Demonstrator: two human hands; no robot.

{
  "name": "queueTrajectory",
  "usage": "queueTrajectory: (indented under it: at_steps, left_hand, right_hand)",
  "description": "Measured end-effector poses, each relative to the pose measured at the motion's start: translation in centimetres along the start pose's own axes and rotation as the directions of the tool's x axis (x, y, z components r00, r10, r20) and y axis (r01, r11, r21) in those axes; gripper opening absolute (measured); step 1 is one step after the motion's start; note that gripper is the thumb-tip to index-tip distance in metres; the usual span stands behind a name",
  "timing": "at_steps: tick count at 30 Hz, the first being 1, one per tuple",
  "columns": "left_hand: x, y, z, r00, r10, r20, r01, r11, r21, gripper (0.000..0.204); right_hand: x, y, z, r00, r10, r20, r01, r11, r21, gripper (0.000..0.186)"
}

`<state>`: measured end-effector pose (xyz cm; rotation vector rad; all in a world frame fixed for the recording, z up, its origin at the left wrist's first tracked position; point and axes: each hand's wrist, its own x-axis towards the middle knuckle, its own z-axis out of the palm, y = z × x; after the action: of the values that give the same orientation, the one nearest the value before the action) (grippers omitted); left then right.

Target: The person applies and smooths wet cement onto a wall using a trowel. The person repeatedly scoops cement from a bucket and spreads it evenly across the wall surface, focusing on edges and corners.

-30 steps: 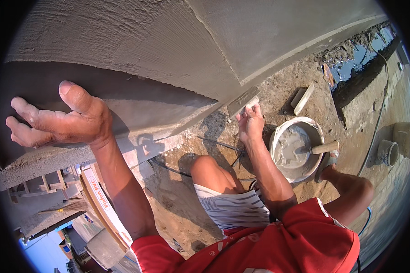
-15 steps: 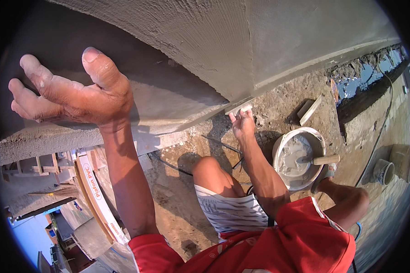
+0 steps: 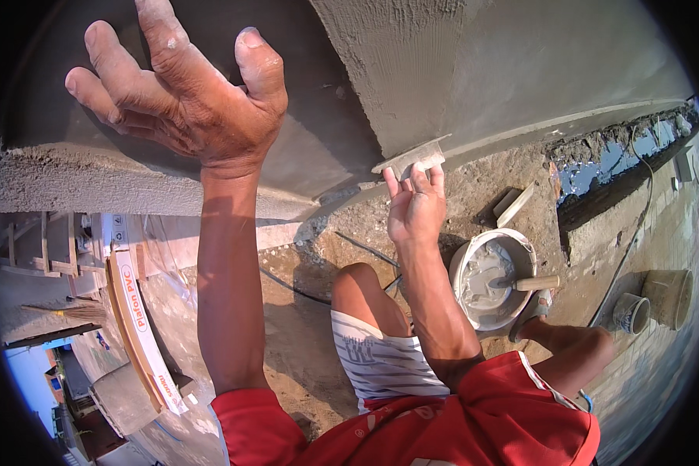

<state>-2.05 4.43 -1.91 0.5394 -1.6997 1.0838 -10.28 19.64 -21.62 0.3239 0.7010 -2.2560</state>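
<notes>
My left hand [image 3: 202, 109] is raised at the upper left with its fingers spread and nothing in it. It is close to the smooth, shaded wall face [image 3: 311, 132]; whether it touches cannot be told. In my right hand [image 3: 418, 210] is a flat, thin grey scraper [image 3: 413, 158], pinched between thumb and fingers. The scraper's long edge lies against the foot of the plastered wall [image 3: 412, 93], just right of the wall's corner. Fresh grey plaster with fine ridges covers the lit face above it.
Right of my knee stands a white bucket [image 3: 457, 273] of wet grey plaster, with a wooden-handled tool [image 3: 537, 283] in it. A small board [image 3: 515, 206] lies behind. Two more buckets [image 3: 631, 314] sit far right, near a water-filled trench [image 3: 598, 167]. A long white carton [image 3: 141, 311] is at left.
My left hand has moved right and up along the wall. The scraper in my right hand has shifted slightly upward and shows more of its face.
</notes>
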Motion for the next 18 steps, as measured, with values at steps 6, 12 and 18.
queueTrajectory:
  at_steps: [6,12,18]
  left_hand:
    - [-0.2,-0.5,1.1,0.987,0.023,-0.158,-0.017,0.999,0.041,0.061]
    - [-0.3,-2.4,2.2,0.964,0.174,-0.203,-0.106,0.946,0.307,0.061]
    - [-0.3,-2.4,2.8,0.965,0.137,-0.225,-0.071,0.958,0.278,0.06]
  right_hand:
    - [-4.9,-5.6,7.9,0.961,-0.038,0.276,0.04,0.999,0.0,0.033]
    - [-2.8,-9.1,3.7,0.917,-0.217,0.334,0.257,0.963,-0.078,0.031]
    - [4.2,0.1,-12.8,0.984,0.159,-0.084,-0.172,0.969,-0.177,0.025]
